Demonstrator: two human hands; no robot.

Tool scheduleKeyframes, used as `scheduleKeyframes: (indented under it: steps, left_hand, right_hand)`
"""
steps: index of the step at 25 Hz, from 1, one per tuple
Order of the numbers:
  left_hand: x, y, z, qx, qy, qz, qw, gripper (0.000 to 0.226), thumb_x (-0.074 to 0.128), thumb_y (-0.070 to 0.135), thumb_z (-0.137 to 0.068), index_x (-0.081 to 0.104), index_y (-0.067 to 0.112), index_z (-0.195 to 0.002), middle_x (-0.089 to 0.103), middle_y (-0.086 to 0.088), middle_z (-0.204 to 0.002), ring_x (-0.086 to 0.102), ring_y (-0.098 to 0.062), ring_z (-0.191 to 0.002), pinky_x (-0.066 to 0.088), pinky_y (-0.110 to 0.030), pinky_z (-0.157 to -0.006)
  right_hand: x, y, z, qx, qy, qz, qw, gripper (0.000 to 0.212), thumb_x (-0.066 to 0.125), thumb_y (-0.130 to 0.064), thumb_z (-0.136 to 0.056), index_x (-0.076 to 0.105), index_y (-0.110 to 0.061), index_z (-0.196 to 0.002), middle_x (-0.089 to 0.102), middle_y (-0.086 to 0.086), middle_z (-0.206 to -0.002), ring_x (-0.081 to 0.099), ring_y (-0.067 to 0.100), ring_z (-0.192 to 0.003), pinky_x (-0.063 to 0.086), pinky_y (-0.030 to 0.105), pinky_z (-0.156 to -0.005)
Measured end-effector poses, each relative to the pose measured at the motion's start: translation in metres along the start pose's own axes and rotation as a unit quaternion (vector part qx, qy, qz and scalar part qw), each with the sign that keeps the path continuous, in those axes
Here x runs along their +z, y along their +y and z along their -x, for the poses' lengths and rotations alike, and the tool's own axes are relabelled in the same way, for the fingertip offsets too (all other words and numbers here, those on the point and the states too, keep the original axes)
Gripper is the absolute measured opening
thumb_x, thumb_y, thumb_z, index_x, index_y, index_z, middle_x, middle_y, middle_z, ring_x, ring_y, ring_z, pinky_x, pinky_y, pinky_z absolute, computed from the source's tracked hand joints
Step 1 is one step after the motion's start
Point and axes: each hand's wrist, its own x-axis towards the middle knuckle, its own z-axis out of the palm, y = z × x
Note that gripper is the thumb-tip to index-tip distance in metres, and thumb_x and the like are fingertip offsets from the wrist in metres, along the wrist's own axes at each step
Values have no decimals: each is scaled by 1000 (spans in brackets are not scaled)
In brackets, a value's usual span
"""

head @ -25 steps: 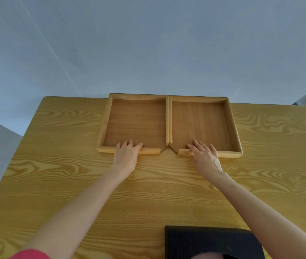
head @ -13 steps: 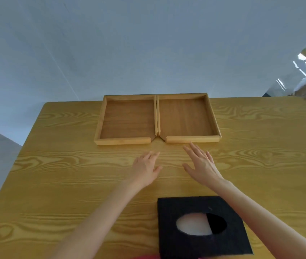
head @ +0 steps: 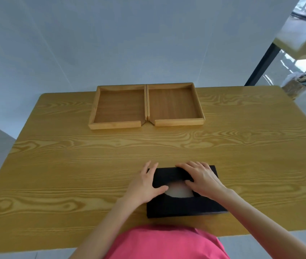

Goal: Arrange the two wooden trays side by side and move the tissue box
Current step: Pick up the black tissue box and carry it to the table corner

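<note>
Tissue box [head: 184, 204] beneath both hands' fingers [head: 186, 168]

Two wooden trays [head: 117, 107] [head: 174, 105], one tissue box [head: 184, 206], two hands [head: 144, 184] [head: 202, 178]

Yellow-toned wooden surface [head: 96, 157]: bold, wavy dark-brown grain, smooth face with a soft satin sheen. Left rectangular wooden tray [head: 117, 107] and right rectangular wooden tray [head: 174, 104]: pale, light-coloured wooden rims, darker brown floors with fine straight grain, matt and smooth. Flat black tissue box [head: 184, 206]: matt, light-absorbing covering with no reflections, possibly felt or cloth; material cannot be told for certain. White tissue [head: 179, 190] in its oval opening: pale, soft-looking paper. Pink garment [head: 167, 243] at the lower edge: plain matt cloth. Pale grey wall [head: 129, 43]: smooth, matt. Floor [head: 286, 64] at upper right: glossy, reflective.
</note>
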Motion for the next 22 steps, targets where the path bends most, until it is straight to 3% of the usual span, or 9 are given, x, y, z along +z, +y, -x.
scheduleKeyframes:
  steps: [6,9,13,17,22]
  left_hand:
    - [-4,8,-5,-10,21,-11,1000,70,56,37,-84,21,21,-143,12,-1,-155,42,-27,-128,46,-35,-94]
    - [-20,3,-15,-22,30,-16,999,69,56,37,-84,23,20,-142,17,-1,-154,45,-26,-125,49,-37,-93]
    - [-54,-3,-31,-62,63,-49,995,69,55,39,-85,21,26,-144,18,-8,-153,53,-28,-116,52,-31,-81]
    - [-78,-14,-53,-95,102,-24,990,68,57,37,-85,22,27,-143,44,-13,-135,56,-29,-108,52,-35,-82]
    - [-85,-18,-63,-113,111,-24,987,66,54,37,-87,23,25,-143,45,-9,-138,53,-28,-115,49,-34,-83]
  right_hand:
    - [-3,6,-10,-10,3,4,1000,54,51,-20,-86,36,-31,-137,55,-3,-125,48,18,-117,30,34,-104]
    - [-10,3,-28,-27,-1,8,1000,54,50,-23,-88,32,-31,-139,52,-4,-130,46,18,-120,31,33,-104]
    - [-25,-7,-66,-38,3,8,999,54,50,-26,-89,31,-30,-140,50,-2,-134,45,20,-123,30,36,-104]
    - [-36,-14,-108,-43,-2,20,999,54,50,-28,-90,30,-30,-140,48,0,-138,43,23,-126,29,41,-106]
    - [-28,-15,-130,-26,-4,4,1000,51,50,-28,-91,33,-29,-139,49,1,-138,43,24,-127,26,42,-109]
